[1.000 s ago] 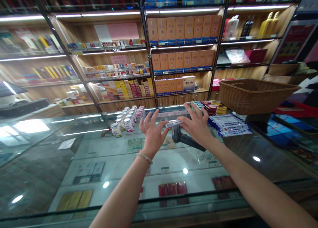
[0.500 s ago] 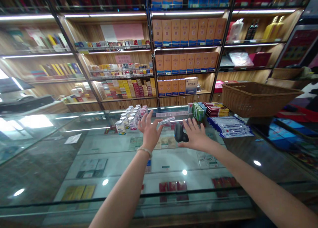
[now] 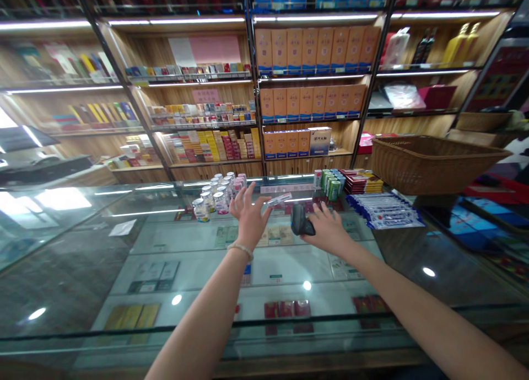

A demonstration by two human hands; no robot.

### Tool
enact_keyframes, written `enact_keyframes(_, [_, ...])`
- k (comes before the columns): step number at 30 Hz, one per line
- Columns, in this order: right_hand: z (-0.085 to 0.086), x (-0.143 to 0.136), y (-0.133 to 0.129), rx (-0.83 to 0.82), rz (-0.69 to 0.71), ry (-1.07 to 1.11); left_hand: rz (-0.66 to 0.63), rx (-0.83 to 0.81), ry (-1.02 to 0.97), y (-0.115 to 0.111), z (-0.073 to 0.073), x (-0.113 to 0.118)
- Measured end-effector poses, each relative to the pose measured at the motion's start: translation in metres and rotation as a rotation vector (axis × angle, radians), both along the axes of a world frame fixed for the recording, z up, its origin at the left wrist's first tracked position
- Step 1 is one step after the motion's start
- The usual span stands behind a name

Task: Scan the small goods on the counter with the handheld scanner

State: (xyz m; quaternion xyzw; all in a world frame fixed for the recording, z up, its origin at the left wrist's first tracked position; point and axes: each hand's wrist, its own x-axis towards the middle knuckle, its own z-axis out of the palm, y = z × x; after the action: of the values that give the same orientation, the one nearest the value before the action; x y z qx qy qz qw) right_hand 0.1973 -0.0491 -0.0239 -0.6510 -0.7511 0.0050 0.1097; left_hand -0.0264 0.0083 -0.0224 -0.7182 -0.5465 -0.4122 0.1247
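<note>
From my remote seat, through the head view, I had the slim box [image 3: 280, 199] in the left hand [image 3: 248, 217], above the glass tabletop [image 3: 185, 242] as far as I could judge. The left thumb and index finger were narrowed on its near end, while the other fingers stood loosely spread; the free end pointed to the right, near the head of the black scanner [image 3: 298, 220] but apart from it.

The right hand [image 3: 328, 228] lay at the scanner's handle, its fingers bent over it and the thumb low beside it. Most of the handle was hidden, so I could not tell whether those fingers had closed on it.

I took the slim box for something light, fairly stiff and probably thin card: easy to dent, perhaps a little slippery if its surface was glossy. A gentle pinch on the edges near one end seemed right, leaving the broad faces uncovered. The scanner looked heavier, rigid and top-weighted, so I favoured a full wrap around the handle, close under the head.

White-lidded cans [image 3: 221, 195] stood just beyond the left hand, and blue-and-white packets [image 3: 386, 210] lay on the right hand's far side.
</note>
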Motion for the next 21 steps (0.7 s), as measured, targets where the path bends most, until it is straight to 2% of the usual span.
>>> enact_keyframes(4, [0.005, 0.005, -0.003, 0.083, 0.059, 0.09, -0.001, 0.001, -0.004, 0.0, 0.0, 0.0])
enact_keyframes(7, [0.014, 0.011, -0.011, 0.165, 0.124, 0.217, 0.004, 0.007, -0.014, 0.0, 0.0, 0.0])
enact_keyframes(9, [0.022, 0.013, -0.019, 0.171, 0.117, 0.283, 0.009, 0.012, -0.018, 0.001, 0.0, 0.0])
enact_keyframes(14, [0.039, 0.007, -0.036, 0.025, 0.125, 0.381, 0.015, 0.014, -0.012, 0.0, -0.001, 0.001])
enact_keyframes(18, [0.044, 0.0, -0.043, -0.121, 0.204, 0.517, 0.017, 0.008, -0.013, -0.001, 0.0, 0.001])
enact_keyframes(21, [0.047, -0.003, -0.045, -0.152, 0.214, 0.56, 0.015, 0.002, -0.002, -0.001, 0.0, 0.001])
